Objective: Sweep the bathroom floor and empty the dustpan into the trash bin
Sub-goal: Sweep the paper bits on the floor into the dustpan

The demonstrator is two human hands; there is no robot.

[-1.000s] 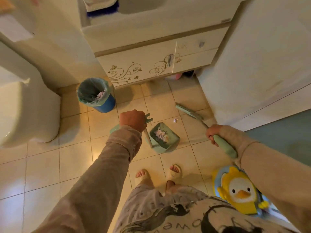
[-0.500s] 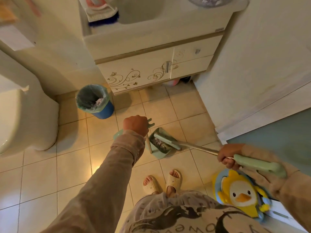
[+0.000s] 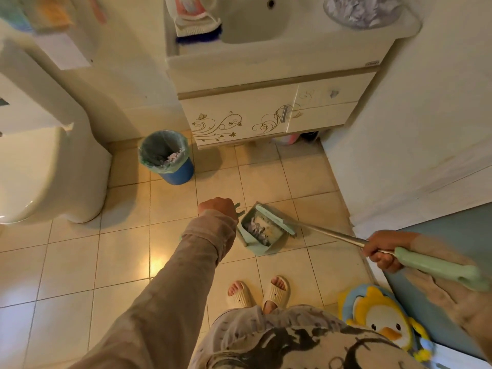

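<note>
Shirt: pale, dark-printed fabric [image 3: 279,342] fills the bottom edge of the view.
Duck toy: a yellow duck-faced item [image 3: 383,319] lies on the floor at the lower right, beside the door threshold.
Feet: two cream slippers [image 3: 258,291] stand side by side on the tiled floor [image 3: 80,262], toes towards the vanity.
Right hand: the right hand [image 3: 383,253] is clenched round the broom handle [image 3: 439,267], where the metal shaft meets the pale green grip.
Broom head: the green broom head [image 3: 274,218] lies across the mouth of the dustpan, touching its front edge.
Dustpan: the green dustpan [image 3: 259,230] sits on the floor just ahead of the slippers, with crumpled whitish scraps [image 3: 257,230] inside it.
Left hand: the left hand [image 3: 218,207] is closed in a fist over the top of the dustpan's upright handle; only a green tip shows beside the knuckles.
Trash bin: the blue trash bin [image 3: 167,158] with a green liner stands farther off, left of the dustpan and well apart from it, between the toilet and the vanity; paper shows inside.
Toilet: the white toilet [image 3: 50,171] fills the left side.
Vanity: the cabinet [image 3: 239,121] with swirl decoration stands at the back, under the sink basin [image 3: 255,22].
</note>
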